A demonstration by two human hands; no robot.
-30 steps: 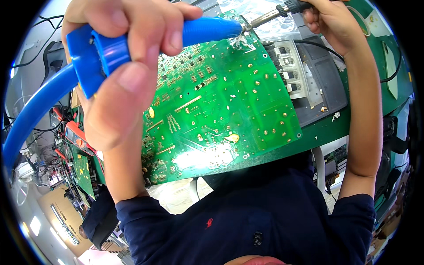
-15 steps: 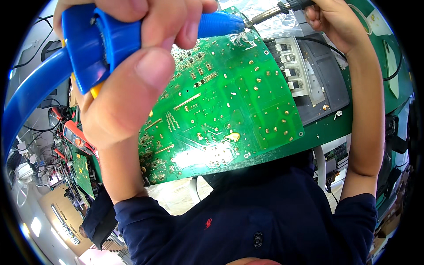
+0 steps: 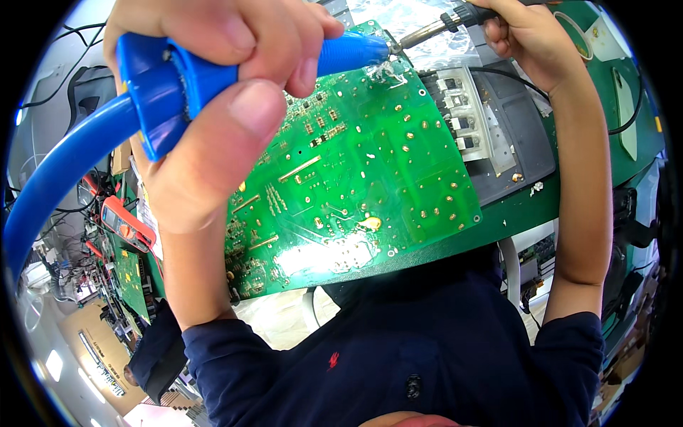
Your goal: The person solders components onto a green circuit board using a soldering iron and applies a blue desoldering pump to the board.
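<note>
Head view: the left hand (image 3: 213,142) is wrapped round a blue nozzle (image 3: 352,54); the right hand (image 3: 537,46) grips a soldering iron (image 3: 430,30). Their tips come together at the far right corner of a green circuit board (image 3: 377,164), which lies along the near edge of the green desk (image 3: 523,217). A grey mat (image 3: 530,135) sits right of it.

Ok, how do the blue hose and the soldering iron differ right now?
The blue hose is thick and bright blue; the soldering iron is slim, silver and black. The left hand grips the blue hose; the right hand holds the soldering iron. Both point toward the green circuit board, ends close together.
</note>
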